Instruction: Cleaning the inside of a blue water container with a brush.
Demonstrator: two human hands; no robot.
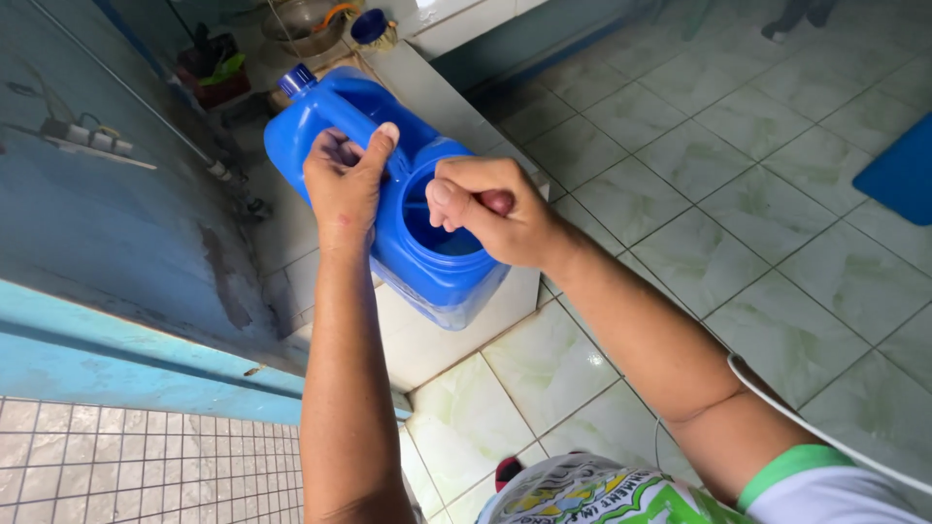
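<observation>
Your left hand (345,180) grips the handle of the blue jug (388,204); your right hand (490,209) is closed at its wide mouth. The jug rests tilted on a white ledge (437,335) beside the blue wall (116,223).

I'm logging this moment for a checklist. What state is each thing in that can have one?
Blue jug: tilted, held up, wide mouth open.
Small blue cap: on its spout.
Left hand: closed around the jug's handle.
Right hand: fingers curled at the jug's open mouth.
</observation>
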